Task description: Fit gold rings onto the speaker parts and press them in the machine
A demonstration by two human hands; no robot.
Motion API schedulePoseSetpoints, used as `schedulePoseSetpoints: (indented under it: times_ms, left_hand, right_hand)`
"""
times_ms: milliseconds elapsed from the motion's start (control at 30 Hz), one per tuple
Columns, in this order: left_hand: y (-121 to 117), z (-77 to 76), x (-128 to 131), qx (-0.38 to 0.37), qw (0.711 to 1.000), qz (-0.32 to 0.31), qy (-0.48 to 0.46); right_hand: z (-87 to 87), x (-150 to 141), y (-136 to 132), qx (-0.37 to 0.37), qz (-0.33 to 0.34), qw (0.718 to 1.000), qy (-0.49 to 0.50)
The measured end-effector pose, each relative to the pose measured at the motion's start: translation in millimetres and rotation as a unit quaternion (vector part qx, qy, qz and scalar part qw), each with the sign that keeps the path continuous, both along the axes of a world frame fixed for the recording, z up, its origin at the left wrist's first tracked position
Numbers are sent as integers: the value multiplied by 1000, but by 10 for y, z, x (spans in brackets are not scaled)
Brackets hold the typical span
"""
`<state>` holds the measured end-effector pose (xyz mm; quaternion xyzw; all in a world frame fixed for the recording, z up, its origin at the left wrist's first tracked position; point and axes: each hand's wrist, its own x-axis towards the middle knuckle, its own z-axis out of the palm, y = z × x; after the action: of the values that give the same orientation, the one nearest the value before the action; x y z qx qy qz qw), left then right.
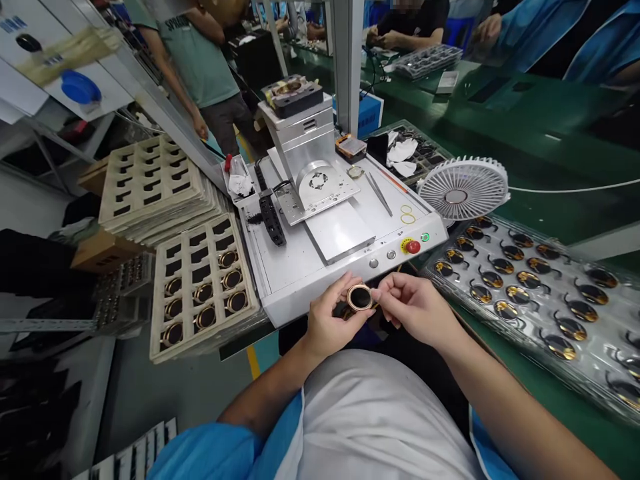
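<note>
White machine (280,277): front edge just beyond the worker's hands.
Clear tray (540,310), holding dark round parts (559,347): right of machine.
Pale tray (210,339): left of machine, close beside it; open floor (227,377) shows between tray and left forearm (275,377).
White fan (463,188): right of machine.
Left hand (333,317), before machine: fingers curled around gold-rimmed case.
Right hand (415,307), before machine: fingertips bunched nearly together at case's rim; grip, cannot tell.
Gold-rimmed case (359,297): before machine.
Lettering (179,23), green shirt (210,67) behind machine: "SPR", remainder unclear.
</note>
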<state>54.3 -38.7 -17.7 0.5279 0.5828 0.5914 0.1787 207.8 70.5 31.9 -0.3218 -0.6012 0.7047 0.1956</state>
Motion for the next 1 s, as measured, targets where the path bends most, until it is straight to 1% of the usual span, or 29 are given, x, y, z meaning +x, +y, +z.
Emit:
schedulePoseSetpoints:
  times_ms: [100, 200, 300, 433, 633, 733, 800, 867, 900, 933, 967, 1000]
  left_hand:
    - [25, 24, 17, 4, 1000, 1, 15]
    - [32, 46, 26, 13, 1000, 5, 18]
    - [25, 58, 32, 8, 1000, 7, 17]
    - [14, 63, 41, -9, 1000, 12, 0]
    - [6, 57, -2, -16, 1000, 12, 4]
    - [16, 33, 16, -14, 1000, 11, -4]
    - [35, 0, 78, -6, 1000, 4, -19]
    - [59, -40, 164, -1, 999, -22, -33]
    - [71, -60, 203, -2, 998, -45, -32]
    - [84, -79, 232, -5, 997, -72, -24]
    - [97, -94, 248, -9, 995, -98, -12]
    - [112, -106, 248, -15, 993, -117, 2]
  right_hand:
    - [-28, -4, -73, 39, 0, 999, -23]
    - [-60, -19, -76, 82, -5, 996, -43]
    - [-79, -27, -74, 106, -10, 993, -56]
    - [-83, -39, -83, 100, -20, 993, -52]
    - [-75, -59, -77, 97, -25, 994, -44]
    - [-80, -91, -96, 108, -50, 992, -41]
    - [-88, -87, -94, 71, -47, 996, -26]
    - [-103, 17, -61, 7, -20, 1000, -10]
    - [-113, 135, -36, -13, -15, 1000, -8]
    - [-124, 308, -14, -8, -25, 999, -18]
    - [-133, 537, -2, 23, -54, 997, -43]
    - [-140, 816, -5, 69, -96, 990, -82]
